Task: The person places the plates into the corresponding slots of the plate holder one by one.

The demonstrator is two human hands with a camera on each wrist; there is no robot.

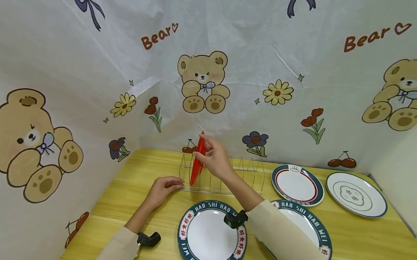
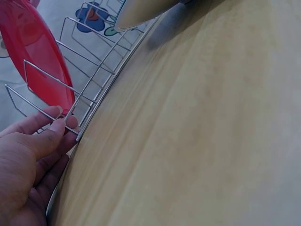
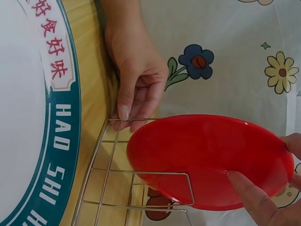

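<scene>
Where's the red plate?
In the head view, the red plate is on edge in the rack, toward the left end, held by the right hand, with the left hand close by.

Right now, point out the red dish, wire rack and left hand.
Red dish (image 3: pixel 207 153): right wrist view, on its broad face.
Wire rack (image 1: pixel 210 191): head view, on its front lower rail.
Left hand (image 2: pixel 28 157): left wrist view, near the thumb's base.

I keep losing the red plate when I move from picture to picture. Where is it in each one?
Head: just below and left of centre, the red plate shows nearly edge-on, held by the right hand.
Left wrist: upper left corner, cut off by the picture's edge.
Right wrist: lower right, seen as a broad oval.
Shared landmark: the wire rack, with the left hand at one end in every view.
</scene>
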